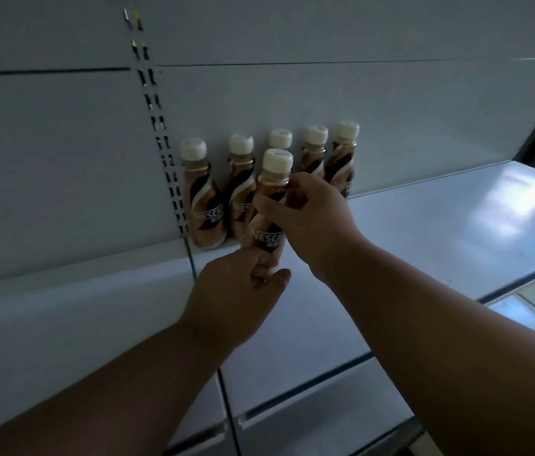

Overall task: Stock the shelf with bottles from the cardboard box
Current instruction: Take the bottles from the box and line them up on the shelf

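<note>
A brown coffee bottle (271, 205) with a cream cap stands upright in front of the row on the white shelf (423, 232). My right hand (305, 218) grips its upper body from the right. My left hand (236, 294) pinches its base from below. Behind it, several matching bottles (202, 199) stand in a row against the back wall; one of them is partly hidden by the held bottle. The cardboard box is not in view.
A slotted metal upright (161, 126) runs down the back panel (325, 103) left of the bottles. A lower shelf (292, 390) juts out below my arms. Floor shows at the far right.
</note>
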The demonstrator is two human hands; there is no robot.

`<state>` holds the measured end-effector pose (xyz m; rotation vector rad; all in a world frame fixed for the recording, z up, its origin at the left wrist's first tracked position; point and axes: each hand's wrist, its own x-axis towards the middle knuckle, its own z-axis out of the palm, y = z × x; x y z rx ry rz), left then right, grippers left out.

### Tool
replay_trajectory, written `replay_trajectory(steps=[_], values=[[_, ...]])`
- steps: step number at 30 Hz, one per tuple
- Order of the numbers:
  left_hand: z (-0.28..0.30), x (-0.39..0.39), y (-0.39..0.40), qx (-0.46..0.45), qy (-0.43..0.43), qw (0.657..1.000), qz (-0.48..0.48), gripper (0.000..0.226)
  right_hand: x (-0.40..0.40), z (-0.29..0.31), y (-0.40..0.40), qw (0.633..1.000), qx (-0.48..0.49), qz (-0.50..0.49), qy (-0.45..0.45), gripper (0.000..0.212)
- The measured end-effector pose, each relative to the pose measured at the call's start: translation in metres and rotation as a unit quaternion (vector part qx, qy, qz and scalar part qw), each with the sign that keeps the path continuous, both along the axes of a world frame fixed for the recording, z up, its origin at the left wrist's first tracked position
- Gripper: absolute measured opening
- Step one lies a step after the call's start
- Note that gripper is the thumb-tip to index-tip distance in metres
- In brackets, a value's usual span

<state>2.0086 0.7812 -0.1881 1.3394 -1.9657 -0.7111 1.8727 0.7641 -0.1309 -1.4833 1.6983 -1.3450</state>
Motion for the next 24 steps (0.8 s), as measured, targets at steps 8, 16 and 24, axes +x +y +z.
replay_trajectory(steps=[8,16,24], values=[[0.0,0.05,-0.013,0.043,0.021,0.999,0.0,0.012,0.06,0.0,-0.009,0.998,0.001,0.042,0.054,0.027],[0.003,0.052,-0.022,0.05,0.031,0.997,-0.048,0.005,0.063,0.002,-0.022,0.979,-0.022,0.039,0.2,0.027],[0.007,0.057,0.002,0.005,0.022,0.999,-0.036,0.009,0.058,0.0,0.009,0.977,0.014,0.022,0.213,0.035]])
